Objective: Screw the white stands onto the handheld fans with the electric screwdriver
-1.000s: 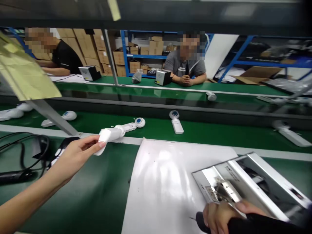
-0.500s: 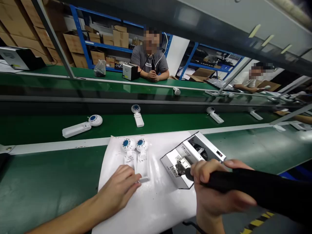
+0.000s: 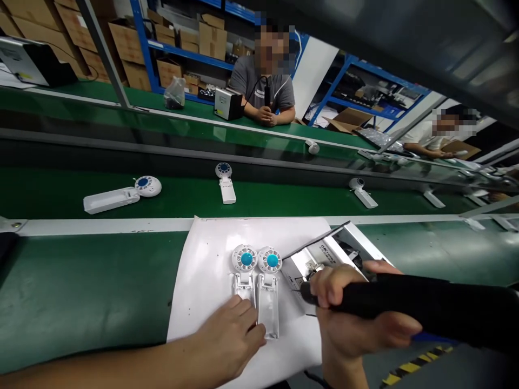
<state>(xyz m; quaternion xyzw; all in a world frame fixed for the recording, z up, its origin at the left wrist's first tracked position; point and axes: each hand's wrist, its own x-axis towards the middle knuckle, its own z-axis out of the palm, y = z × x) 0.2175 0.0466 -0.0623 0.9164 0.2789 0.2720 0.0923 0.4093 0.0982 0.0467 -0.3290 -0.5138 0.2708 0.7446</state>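
Two white handheld fan bodies lie side by side on a white sheet (image 3: 211,237), round blue-centred heads away from me. My left hand (image 3: 231,337) is closed over the handle of the left fan (image 3: 245,259), with the thumb side by the open handle shell of the right fan (image 3: 268,308). In my right hand (image 3: 344,319) is a black electric screwdriver (image 3: 421,302), gripped lengthwise and pointing left. Its front end is over the near side of a white-and-black screw feeder (image 3: 330,249); the bit's tip is hidden by my fingers.
Beyond the sheet runs a green belt (image 3: 186,200) carrying several more fan bodies, among them one at left (image 3: 117,199) and one at centre (image 3: 226,186). Across it sits a person in grey (image 3: 265,94) near another feeder (image 3: 227,104). A metal beam (image 3: 365,32) hangs overhead.
The view has shifted. The two fans on the sheet now stand straighter and closer to the screw feeder, with my left hand moved right along with them. My right hand still grips the screwdriver by the feeder.
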